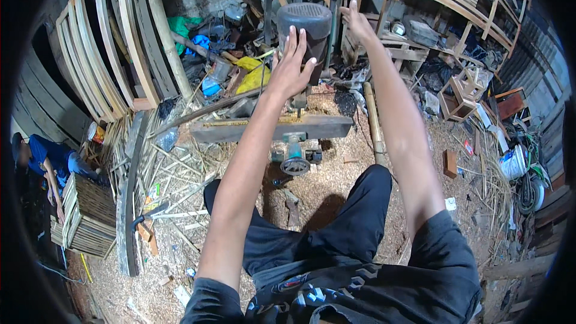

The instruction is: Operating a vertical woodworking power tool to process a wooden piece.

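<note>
My left hand (294, 63) has its fingers spread over the dark cylindrical motor housing (303, 13) of a standing machine, apparently touching its front; I cannot be sure of contact. My right hand (357, 24) is raised just right of the housing, beside a vertical pipe, fingers loosely extended with nothing visible in them. Below the housing, a wooden board (330, 129) forms a narrow sawdust-covered bed, above a green mount with a round handwheel (295, 165). Both forearms reach forward over my bent knees.
Curved wooden frames (126, 36) lean at the left. A person (51, 162) handles stacked slats (84, 216) at far left. Beams (129, 198), a bamboo pole (373, 123) and scraps lie on the sawdust-strewn floor. Wooden furniture frames (456, 6) and clutter line the back and right.
</note>
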Demonstrator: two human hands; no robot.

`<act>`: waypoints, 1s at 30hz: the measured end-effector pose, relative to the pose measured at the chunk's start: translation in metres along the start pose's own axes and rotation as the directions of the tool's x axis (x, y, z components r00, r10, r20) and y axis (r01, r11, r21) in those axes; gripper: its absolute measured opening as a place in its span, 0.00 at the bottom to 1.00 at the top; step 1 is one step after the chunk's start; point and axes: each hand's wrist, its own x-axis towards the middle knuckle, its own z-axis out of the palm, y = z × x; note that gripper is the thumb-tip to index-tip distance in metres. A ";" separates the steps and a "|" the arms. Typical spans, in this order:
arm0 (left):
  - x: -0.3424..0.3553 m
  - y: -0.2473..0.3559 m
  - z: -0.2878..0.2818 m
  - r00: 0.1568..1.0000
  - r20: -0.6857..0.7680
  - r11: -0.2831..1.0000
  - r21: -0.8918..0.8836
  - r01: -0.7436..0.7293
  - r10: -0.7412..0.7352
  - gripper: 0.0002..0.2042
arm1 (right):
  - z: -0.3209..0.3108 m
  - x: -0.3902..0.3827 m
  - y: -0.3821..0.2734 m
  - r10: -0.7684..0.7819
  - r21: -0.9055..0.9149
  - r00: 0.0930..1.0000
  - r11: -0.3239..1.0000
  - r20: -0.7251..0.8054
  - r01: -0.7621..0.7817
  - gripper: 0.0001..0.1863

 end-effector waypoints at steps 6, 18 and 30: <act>-0.060 -0.045 0.053 0.995 -0.088 0.980 -0.197 0.025 -0.043 0.36 | 0.078 -0.177 0.101 0.018 0.117 0.999 0.993 0.041 -0.023 0.38; -0.277 -0.089 0.213 0.661 0.314 0.659 -0.129 0.741 -0.682 0.34 | 0.210 -0.390 0.216 0.171 -0.006 0.861 0.981 0.478 -0.192 0.42; -0.014 -0.027 0.036 0.921 -0.378 0.995 0.042 -0.085 0.095 0.34 | 0.074 -0.201 0.024 -0.382 -0.085 0.910 0.924 -0.164 0.373 0.33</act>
